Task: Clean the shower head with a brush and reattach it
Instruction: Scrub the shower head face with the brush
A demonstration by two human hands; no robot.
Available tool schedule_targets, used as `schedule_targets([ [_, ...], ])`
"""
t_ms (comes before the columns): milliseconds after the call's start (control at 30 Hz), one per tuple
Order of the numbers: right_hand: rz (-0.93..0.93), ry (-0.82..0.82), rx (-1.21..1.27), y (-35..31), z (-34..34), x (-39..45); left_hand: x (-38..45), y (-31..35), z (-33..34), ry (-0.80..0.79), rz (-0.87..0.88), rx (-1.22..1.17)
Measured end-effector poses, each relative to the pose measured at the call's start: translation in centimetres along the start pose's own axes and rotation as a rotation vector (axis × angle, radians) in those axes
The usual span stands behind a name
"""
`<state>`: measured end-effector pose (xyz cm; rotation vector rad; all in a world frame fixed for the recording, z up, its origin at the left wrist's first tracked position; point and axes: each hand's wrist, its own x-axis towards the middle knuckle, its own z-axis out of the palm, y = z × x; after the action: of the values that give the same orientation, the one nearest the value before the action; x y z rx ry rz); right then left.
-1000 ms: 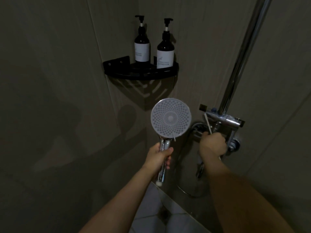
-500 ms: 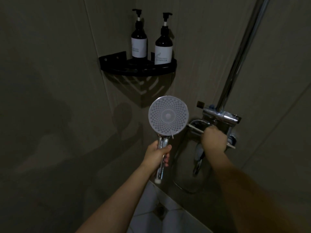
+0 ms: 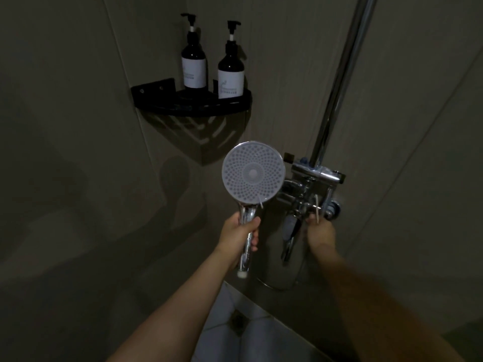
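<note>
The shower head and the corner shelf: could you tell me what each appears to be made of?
Shower head: face looks like matte pale plastic or rubber, dotted with nozzles; the handle mirrors light, so chromed, metal or plastic unclear. Corner shelf: flat black with slots, probably coated metal or plastic.

You see white labels on two dark pump bottles (image 3: 194,64) (image 3: 231,74), upper centre of frame, on black corner shelf (image 3: 156,99). Print on both too small and dim to read. No other text visible.
</note>
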<state>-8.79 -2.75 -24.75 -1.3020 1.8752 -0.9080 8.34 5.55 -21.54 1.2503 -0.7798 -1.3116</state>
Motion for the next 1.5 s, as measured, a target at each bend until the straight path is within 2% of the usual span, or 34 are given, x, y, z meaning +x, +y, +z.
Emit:
schedule_targets([
  [233,-0.001,-0.113,0.062,2.0,2.5,-0.9,-0.6,-3.1,-1.1,-0.012,0.005,-0.01],
  [467,-0.011,-0.076,0.088,3.5,4.1,0.2,-0.6,-6.9,-2.7,-0.076,0.042,-0.012],
  [600,-0.101,-0.089,0.14,5.0,6.0,0.6,0.7,-11.0,-3.5,-0.059,0.068,-0.014],
  [767,-0.155,-0.12,0.386,6.9,7.8,1.9,3.1,-15.8,-3.4,-0.005,0.132,-0.041],
  [933,-0.327,-0.077,0.409,8.0,8.9,3.1,4.7,-20.6,-2.7,-0.036,0.207,-0.045],
  [1100,-0.424,-0.01,0.429,8.4,9.4,3.8,6.4,-25.1,-3.3,-0.05,0.255,-0.041],
  [1300,-0.43,0.033,0.433,8.2,9.3,3.2,6.4,-27.3,-3.9,-0.052,0.282,-0.069],
  [1500,-0.381,0.005,0.45,7.5,8.9,2.3,6.3,-28.6,-4.4,-0.038,0.284,-0.041],
])
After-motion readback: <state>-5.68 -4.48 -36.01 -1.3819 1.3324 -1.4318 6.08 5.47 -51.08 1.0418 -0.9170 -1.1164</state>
